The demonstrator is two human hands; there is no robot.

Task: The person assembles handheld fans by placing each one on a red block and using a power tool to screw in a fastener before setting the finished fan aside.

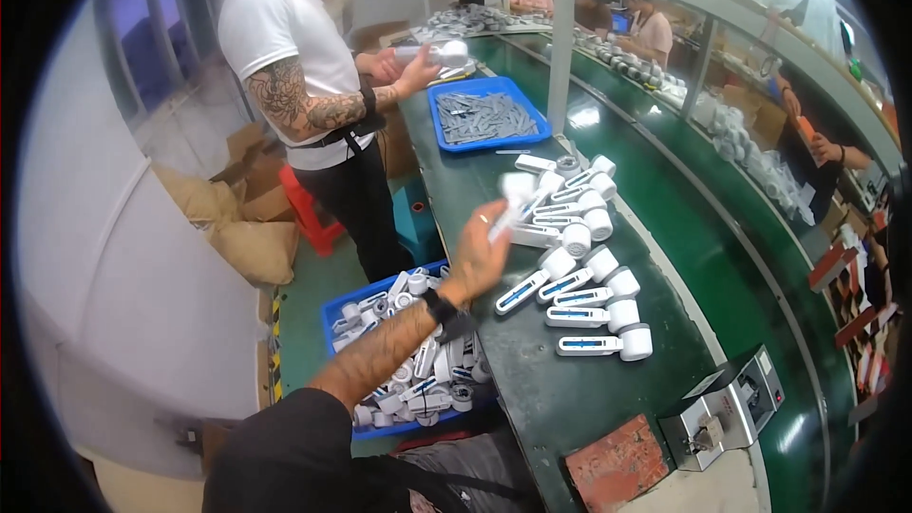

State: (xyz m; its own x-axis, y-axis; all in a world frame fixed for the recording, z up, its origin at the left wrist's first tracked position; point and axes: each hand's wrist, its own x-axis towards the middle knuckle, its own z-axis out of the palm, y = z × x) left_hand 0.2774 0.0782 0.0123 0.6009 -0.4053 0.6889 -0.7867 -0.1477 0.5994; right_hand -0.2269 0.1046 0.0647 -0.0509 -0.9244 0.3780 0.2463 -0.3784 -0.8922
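Note:
My left hand (478,261) reaches forward over the dark green bench, fingers closed around the handle of a white round-headed handheld device (519,188). Motion blurs the device, and my fingers cover part of its handle. Just right of it lies a loose group of similar white devices (560,211), some touching one another. Nearer to me, several more with blue strips on their handles (589,346) form a rough row, heads toward the right. Below my forearm, a blue crate (330,323) is heaped with many such white pieces. No part of my right hand shows.
A blue tray (489,145) of grey strips sits farther up the bench. Beyond it, a co-worker (285,47) holds another white piece. A small metal machine (722,408) and a worn red plate (617,465) occupy the near right. A green conveyor (632,147) runs alongside.

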